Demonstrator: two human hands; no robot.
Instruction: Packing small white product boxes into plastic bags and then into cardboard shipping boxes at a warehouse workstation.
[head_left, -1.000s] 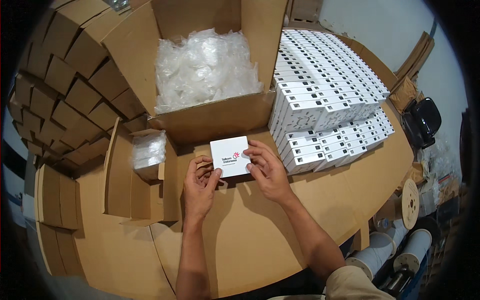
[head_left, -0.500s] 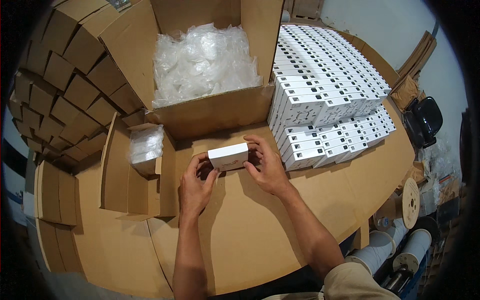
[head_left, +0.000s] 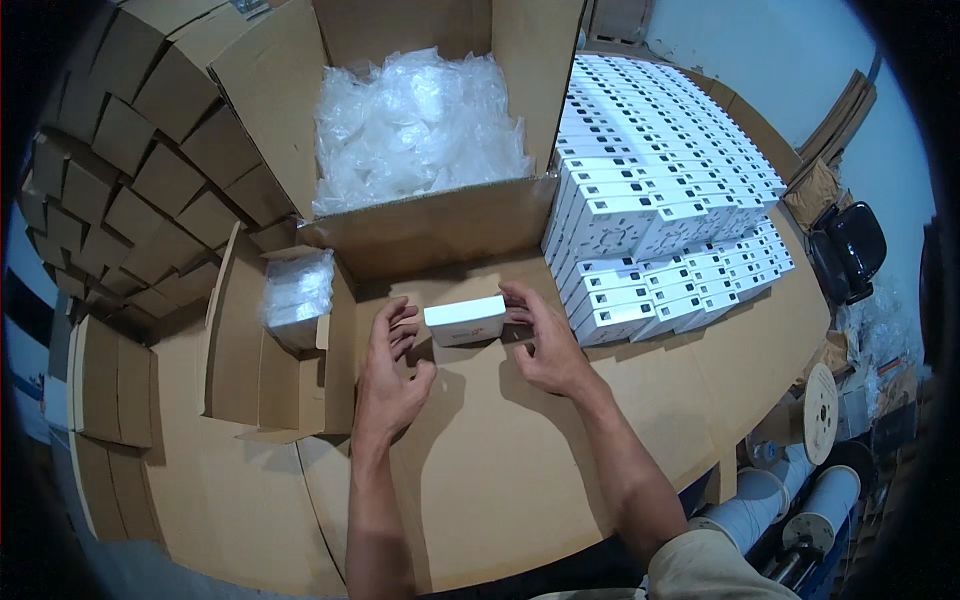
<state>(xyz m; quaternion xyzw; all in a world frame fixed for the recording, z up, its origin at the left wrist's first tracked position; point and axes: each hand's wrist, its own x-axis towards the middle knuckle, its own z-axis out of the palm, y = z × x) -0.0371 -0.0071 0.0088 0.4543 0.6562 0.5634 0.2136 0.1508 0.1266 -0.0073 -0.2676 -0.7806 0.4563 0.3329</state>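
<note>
A small flat white box (head_left: 465, 322) stands on its edge on the cardboard-covered table in front of me. My left hand (head_left: 393, 378) is beside its left end, fingers spread and apart from it, holding nothing. At the other end is my right hand (head_left: 548, 348), thumb and fingers parted. Its fingertips are close to the box's right edge; whether they touch it I cannot tell. An open brown carton (head_left: 233, 340) on the left holds several clear-wrapped white packets (head_left: 298, 290) at its far end.
Behind the white box is a large open carton (head_left: 430, 225) full of clear plastic bags (head_left: 420, 125). Rows of stacked white boxes (head_left: 640, 215) fill the right side. Brown cartons (head_left: 150, 215) are piled at the left. Cable spools (head_left: 822, 400) lie lower right.
Both hands have let go of the white box and parted from each other, the left more plainly. The box stands on the table, slightly right in view.
</note>
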